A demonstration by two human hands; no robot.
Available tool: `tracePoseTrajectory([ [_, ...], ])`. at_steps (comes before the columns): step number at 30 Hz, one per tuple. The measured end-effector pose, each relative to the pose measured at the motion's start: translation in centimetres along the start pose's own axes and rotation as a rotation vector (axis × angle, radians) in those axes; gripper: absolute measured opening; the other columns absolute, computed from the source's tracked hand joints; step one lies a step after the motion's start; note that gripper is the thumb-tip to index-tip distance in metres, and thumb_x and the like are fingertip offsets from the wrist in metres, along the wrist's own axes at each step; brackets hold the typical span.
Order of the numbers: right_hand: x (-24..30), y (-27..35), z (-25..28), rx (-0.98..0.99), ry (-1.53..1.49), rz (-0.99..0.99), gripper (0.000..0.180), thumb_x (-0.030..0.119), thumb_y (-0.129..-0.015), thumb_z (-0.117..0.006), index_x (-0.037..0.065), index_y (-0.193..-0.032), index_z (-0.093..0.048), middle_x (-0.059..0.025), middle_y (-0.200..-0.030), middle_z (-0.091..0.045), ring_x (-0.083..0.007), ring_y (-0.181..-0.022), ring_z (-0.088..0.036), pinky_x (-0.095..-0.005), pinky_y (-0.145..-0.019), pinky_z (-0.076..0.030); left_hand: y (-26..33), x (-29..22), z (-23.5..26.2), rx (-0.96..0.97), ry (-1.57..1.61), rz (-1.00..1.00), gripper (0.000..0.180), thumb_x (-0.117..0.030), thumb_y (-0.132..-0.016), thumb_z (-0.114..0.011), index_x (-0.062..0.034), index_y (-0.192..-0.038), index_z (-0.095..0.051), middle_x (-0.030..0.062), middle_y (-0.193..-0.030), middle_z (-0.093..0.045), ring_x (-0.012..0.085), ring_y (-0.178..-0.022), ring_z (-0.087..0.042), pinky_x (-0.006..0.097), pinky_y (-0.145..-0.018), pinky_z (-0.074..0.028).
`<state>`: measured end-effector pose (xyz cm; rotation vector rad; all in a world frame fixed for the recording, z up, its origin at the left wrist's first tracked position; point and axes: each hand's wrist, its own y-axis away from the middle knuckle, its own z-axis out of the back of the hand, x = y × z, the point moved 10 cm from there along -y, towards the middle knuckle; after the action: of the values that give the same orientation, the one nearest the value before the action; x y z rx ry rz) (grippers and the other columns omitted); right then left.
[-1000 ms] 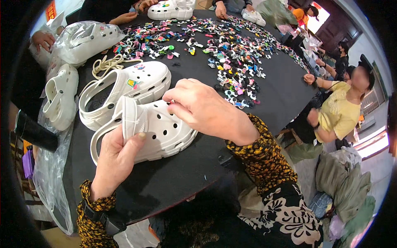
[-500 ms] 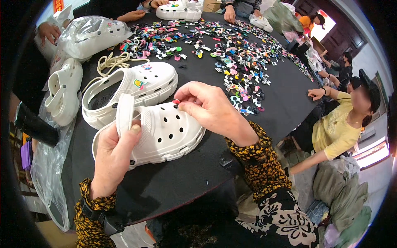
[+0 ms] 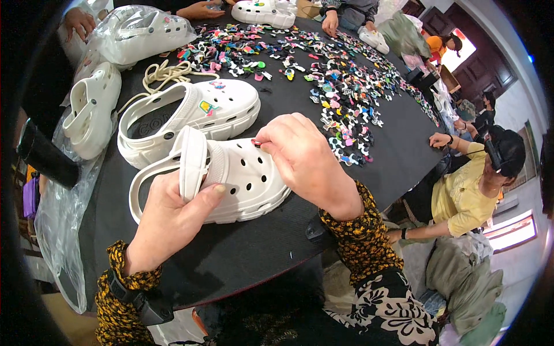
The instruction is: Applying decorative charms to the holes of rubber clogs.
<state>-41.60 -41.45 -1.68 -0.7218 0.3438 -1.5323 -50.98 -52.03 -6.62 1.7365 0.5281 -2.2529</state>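
Dk brn door (image 3: 485,60), brt wndw (image 3: 513,233)

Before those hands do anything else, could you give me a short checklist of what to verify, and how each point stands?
1. Left hand holding the near clog: ok, close to its strap.
2. Right hand pinching the red piece: ok, at the clog's upper side.
3. Red piece seated: cannot tell, its lower end is hidden.
4. Far clog bearing charms: ok, two visible.
5. Loose charms in view: ok, spread on the table.
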Motion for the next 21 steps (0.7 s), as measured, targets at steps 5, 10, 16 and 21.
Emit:
tracePoseTrajectory([
  [5,-0.5,0.1,-0.2,0.000,-0.066,-0.021,0.009,-0.001,-0.076,-0.064,0.002,-0.084,-0.060,-0.0107,-0.080,-0.058,-0.0290,-0.079,-0.055,-0.0371,-0.071,-0.045,0.0,0.0,0.0,0.000,-0.023,-0.050,0.015,-0.009,-0.086,-0.061,0.0022,-0.096,-0.064,0.0071,-0.075,-0.066,0.0084,-0.068,-0.057,0.027,-0.063,-0.048],
  [10,-1.0,0.1,-0.4,0.010,-0.093,-0.038,0.008,0.000,-0.076,-0.064,0.001,-0.083,-0.061,-0.0104,-0.079,-0.058,-0.0282,-0.079,-0.056,-0.0363,-0.071,-0.045,0.1,0.1,-0.1,0.008,-0.035,-0.055,0.015,-0.009,-0.087,-0.060,0.0023,-0.096,-0.064,0.0077,-0.076,-0.067,0.0089,-0.069,-0.058,0.028,-0.064,-0.048],
  [16,-1.4,0.5,-0.8,0.024,-0.156,-0.062,0.007,0.003,-0.077,-0.064,0.003,-0.084,-0.064,-0.0100,-0.080,-0.058,-0.0275,-0.080,-0.056,-0.0363,-0.073,-0.044,0.2,0.0,-0.1,0.005,-0.033,-0.042,0.015,-0.008,-0.087,-0.059,0.0025,-0.097,-0.064,0.0078,-0.078,-0.067,0.0091,-0.071,-0.059,0.028,-0.065,-0.049],
  [21,-1.9,0.6,-1.1,0.052,-0.196,-0.068,0.007,0.005,-0.078,-0.063,0.003,-0.084,-0.064,-0.0108,-0.079,-0.057,-0.0295,-0.080,-0.055,-0.0382,-0.074,-0.043,0.3,0.2,0.0,0.008,-0.006,-0.029,0.016,-0.008,-0.087,-0.059,0.0025,-0.098,-0.064,0.0070,-0.079,-0.067,0.0089,-0.072,-0.058,0.028,-0.067,-0.049],
])
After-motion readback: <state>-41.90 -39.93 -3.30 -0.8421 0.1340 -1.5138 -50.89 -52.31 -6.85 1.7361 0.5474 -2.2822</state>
